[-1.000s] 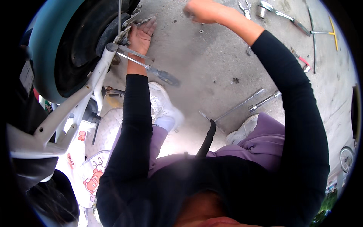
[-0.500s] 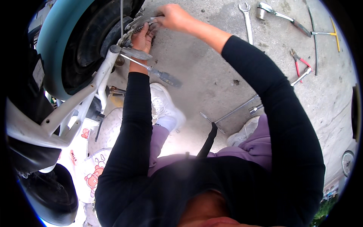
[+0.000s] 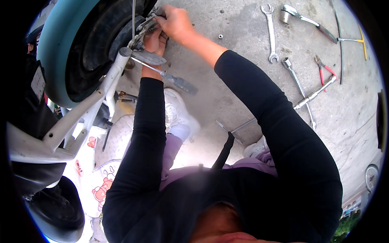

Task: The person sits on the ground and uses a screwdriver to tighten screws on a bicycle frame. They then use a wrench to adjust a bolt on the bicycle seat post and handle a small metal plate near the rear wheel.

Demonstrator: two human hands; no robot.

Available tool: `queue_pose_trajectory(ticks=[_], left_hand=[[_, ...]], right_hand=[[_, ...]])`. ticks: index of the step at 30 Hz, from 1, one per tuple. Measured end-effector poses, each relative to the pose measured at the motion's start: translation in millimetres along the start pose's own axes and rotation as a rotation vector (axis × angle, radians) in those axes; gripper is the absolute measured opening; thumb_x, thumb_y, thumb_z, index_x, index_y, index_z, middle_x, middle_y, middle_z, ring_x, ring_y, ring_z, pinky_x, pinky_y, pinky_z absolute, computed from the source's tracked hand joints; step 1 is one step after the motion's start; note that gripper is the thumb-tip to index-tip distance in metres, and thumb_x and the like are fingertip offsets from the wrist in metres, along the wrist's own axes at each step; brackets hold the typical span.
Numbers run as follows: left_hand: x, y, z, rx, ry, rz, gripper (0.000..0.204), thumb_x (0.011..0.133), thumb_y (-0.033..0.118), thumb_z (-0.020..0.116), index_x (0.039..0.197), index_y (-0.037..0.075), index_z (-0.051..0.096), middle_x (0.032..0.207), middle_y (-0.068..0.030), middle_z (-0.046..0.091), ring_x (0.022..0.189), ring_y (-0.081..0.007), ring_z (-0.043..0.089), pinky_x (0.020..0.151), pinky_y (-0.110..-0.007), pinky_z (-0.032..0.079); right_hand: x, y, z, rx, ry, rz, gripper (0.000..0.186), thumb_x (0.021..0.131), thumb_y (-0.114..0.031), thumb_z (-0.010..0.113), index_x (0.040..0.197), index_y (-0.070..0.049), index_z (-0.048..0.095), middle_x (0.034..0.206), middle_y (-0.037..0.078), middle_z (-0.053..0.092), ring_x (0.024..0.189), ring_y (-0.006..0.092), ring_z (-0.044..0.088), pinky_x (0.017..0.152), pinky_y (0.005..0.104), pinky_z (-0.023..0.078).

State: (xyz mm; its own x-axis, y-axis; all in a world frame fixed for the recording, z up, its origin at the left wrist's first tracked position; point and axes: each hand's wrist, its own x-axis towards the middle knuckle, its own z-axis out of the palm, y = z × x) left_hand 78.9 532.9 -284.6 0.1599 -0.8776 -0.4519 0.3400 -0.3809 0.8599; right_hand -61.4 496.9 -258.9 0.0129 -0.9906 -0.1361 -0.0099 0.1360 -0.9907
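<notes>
My right hand (image 3: 177, 25) is closed in a pinch on a small metal piece (image 3: 152, 15) at the wheel's hub. Just below it, my left hand (image 3: 154, 42) reaches up under the hub parts with curled fingers. What the left fingers hold is hidden behind the metal. The wheel (image 3: 60, 52) has a light blue outer band and a black middle. A screwdriver (image 3: 181, 83) with a see-through grey handle sticks out beside my left wrist, its shaft running toward the end of the white frame tube (image 3: 111, 75). Neither hand touches its handle.
On the concrete to the right lie an open-end wrench (image 3: 271, 34), a ratchet with a socket (image 3: 310, 21), red-handled pliers (image 3: 322, 71), a socket wrench (image 3: 296, 77) and a yellow-handled T-bar tool (image 3: 362, 40). A small nut (image 3: 221, 36) rests nearer my right arm.
My right hand has moved down and inward onto the metal piece at the hub. The right arm has swung left, uncovering the nut and more of the wrenches. My left hand stays at the hub.
</notes>
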Motion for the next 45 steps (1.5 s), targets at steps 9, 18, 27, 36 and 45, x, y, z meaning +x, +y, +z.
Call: queue_pose_trajectory(ticks=[9, 18, 27, 36, 45], left_hand=[[-1.9, -0.3, 6.3, -0.055, -0.013, -0.045, 0.028, 0.088, 0.01, 0.06, 0.113, 0.002, 0.053, 0.11, -0.0103, 0.059, 0.101, -0.0226, 0.059, 0.086, -0.036, 0.051], [-0.2, -0.3, 13.0, -0.13, -0.062, 0.038, 0.031, 0.088, 0.01, 0.059, 0.117, 0.005, 0.05, 0.119, -0.0126, 0.054, 0.112, -0.027, 0.052, 0.098, -0.043, 0.043], [8.8, -3.1, 13.4, -0.44, -0.051, 0.055, 0.029, 0.094, 0.018, 0.045, 0.119, 0.003, 0.048, 0.123, -0.0097, 0.053, 0.118, -0.0307, 0.047, 0.105, -0.046, 0.035], [8.0, -5.7, 15.2, -0.771, -0.129, -0.013, 0.035, 0.094, 0.03, 0.046, 0.114, 0.002, 0.05, 0.1, -0.0099, 0.057, 0.083, -0.0198, 0.049, 0.07, -0.032, 0.039], [20.8, -11.9, 3.7, -0.908, -0.139, -0.014, 0.034, 0.092, 0.028, 0.048, 0.106, -0.003, 0.053, 0.096, -0.0125, 0.058, 0.085, -0.021, 0.05, 0.071, -0.032, 0.04]], right_hand=[[25.2, 22.4, -10.8, -0.185, -0.199, -0.415, 0.025, 0.077, -0.02, 0.066, 0.096, -0.006, 0.056, 0.074, 0.019, 0.062, 0.073, 0.0384, 0.061, 0.062, 0.0438, 0.049], [58.1, 20.9, -17.0, -0.224, -0.378, -0.616, 0.027, 0.073, -0.017, 0.065, 0.096, -0.005, 0.059, 0.081, 0.018, 0.062, 0.078, 0.0373, 0.06, 0.067, 0.0436, 0.048], [73.1, 5.2, -24.5, -0.272, -0.47, -0.761, 0.018, 0.068, -0.013, 0.061, 0.08, 0.0, 0.059, 0.081, 0.019, 0.056, 0.078, 0.039, 0.056, 0.068, 0.0446, 0.047], [64.1, 0.0, -37.6, -0.195, -0.403, -0.688, 0.024, 0.071, -0.014, 0.065, 0.093, -0.004, 0.064, 0.085, 0.016, 0.06, 0.081, 0.0353, 0.059, 0.069, 0.0418, 0.049], [61.1, 6.3, -33.7, -0.33, -0.385, -0.623, 0.026, 0.072, -0.015, 0.067, 0.097, -0.007, 0.065, 0.091, 0.009, 0.06, 0.085, 0.0311, 0.06, 0.071, 0.0394, 0.048]])
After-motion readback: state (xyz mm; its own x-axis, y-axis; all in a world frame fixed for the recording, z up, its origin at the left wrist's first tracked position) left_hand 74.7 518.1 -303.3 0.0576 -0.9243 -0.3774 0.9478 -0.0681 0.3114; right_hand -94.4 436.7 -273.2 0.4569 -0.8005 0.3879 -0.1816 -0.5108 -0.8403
